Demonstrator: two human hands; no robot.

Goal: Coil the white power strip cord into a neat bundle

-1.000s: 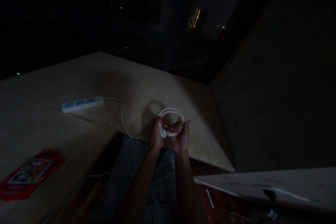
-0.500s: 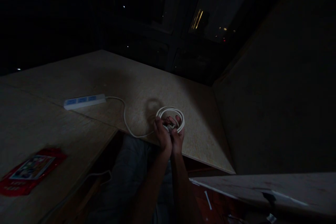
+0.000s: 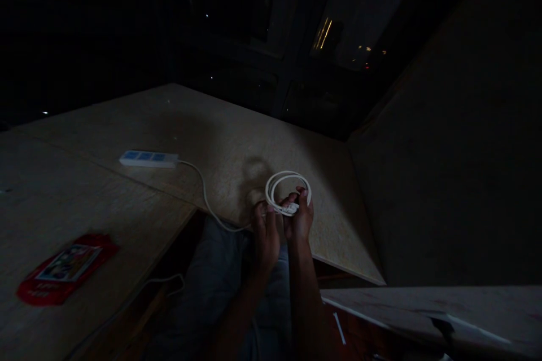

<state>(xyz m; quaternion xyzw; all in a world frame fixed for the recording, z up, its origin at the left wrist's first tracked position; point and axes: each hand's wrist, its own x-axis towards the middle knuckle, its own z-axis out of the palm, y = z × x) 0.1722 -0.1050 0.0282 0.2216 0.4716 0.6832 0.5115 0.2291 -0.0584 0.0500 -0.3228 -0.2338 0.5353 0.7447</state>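
Note:
A white power cord is wound in a loose coil above the table's near edge. My right hand is closed around the coil's right side, with the pale plug beside its fingers. At the lower left of the coil, my left hand pinches the cord. From there the cord runs left across the table to a white power strip with blue socket faces. Darkness hides some of the fingers.
A red packet with a picture on it lies on the left part of the table. A dark wall rises at the right, and dark windows stand behind. Another thin cable hangs below the table edge.
My hands have moved apart, and the coil has shifted right with my right hand. The power strip has turned slightly and appears further right. The view has shifted a little.

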